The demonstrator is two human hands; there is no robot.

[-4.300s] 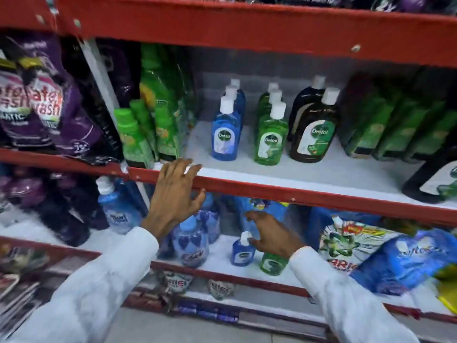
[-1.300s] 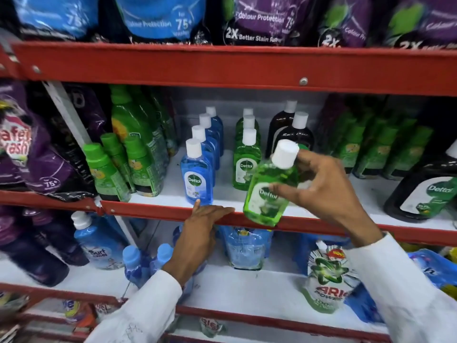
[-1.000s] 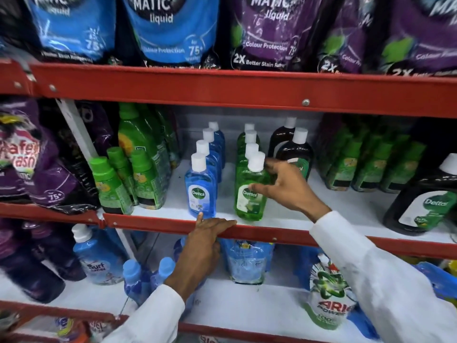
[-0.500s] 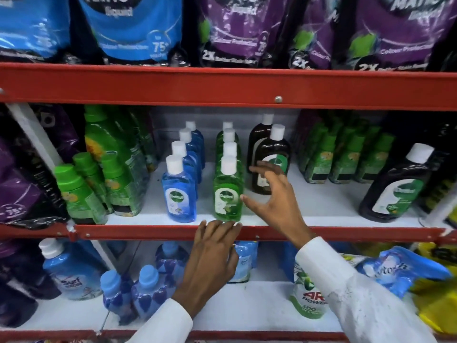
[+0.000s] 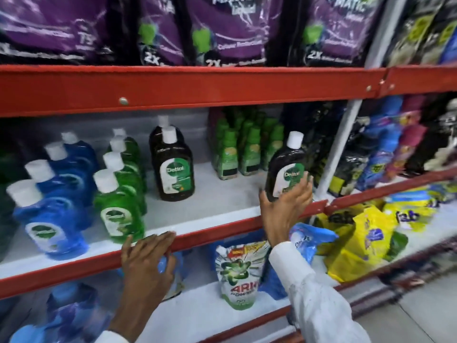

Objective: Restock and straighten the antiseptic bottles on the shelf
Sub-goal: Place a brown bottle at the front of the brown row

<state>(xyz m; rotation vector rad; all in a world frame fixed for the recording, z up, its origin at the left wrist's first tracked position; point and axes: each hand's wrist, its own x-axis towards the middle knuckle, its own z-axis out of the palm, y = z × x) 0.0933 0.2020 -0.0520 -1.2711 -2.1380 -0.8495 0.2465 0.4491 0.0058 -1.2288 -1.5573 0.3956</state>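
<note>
On the white middle shelf point(image 5: 222, 206), a row of blue Dettol bottles point(image 5: 49, 219) stands at the left. To its right come a row of green ones point(image 5: 118, 206) and two dark brown ones point(image 5: 173, 169). A lone dark brown Dettol bottle point(image 5: 286, 159) stands at the shelf's right end, leaning slightly. My right hand point(image 5: 282, 209) wraps its lower part, thumb on the left and fingers across the label. My left hand point(image 5: 146, 263) rests flat on the red shelf lip point(image 5: 210, 235) below the green row and holds nothing.
Small green-capped bottles point(image 5: 237, 149) are packed at the back of the shelf. A white upright post point(image 5: 333, 144) rises just right of the lone bottle. Purple pouches point(image 5: 222, 28) hang above. An Ariel pouch point(image 5: 237, 273) and yellow bags point(image 5: 358, 238) lie below.
The green bottle was set at the front of its row and released. My view swung right, and my right hand moved right to the lone dark bottle. My left hand stayed on the lip.
</note>
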